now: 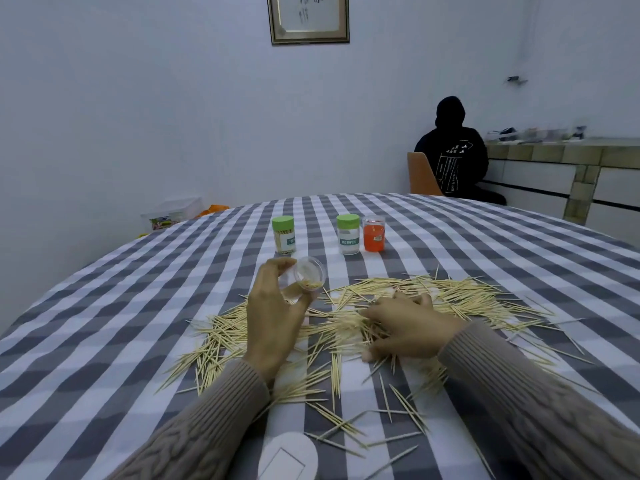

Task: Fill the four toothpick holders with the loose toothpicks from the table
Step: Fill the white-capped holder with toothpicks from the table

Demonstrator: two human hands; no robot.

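My left hand [273,306] grips a clear toothpick holder [308,273], tilted with its open mouth facing me and a few toothpicks inside. My right hand [405,327] lies palm down on the wide pile of loose toothpicks [460,292], fingers curled into them. Farther back stand three more holders: a green-lidded one [284,235] packed with toothpicks, a green-lidded clear one [348,234] that looks empty, and an orange one [374,233] with a clear lid.
The round table wears a grey-and-white checked cloth [138,341]. A white lid [287,455] lies near the front edge. A person in black [450,157] sits on a chair beyond the table. A plastic box [169,213] sits far left.
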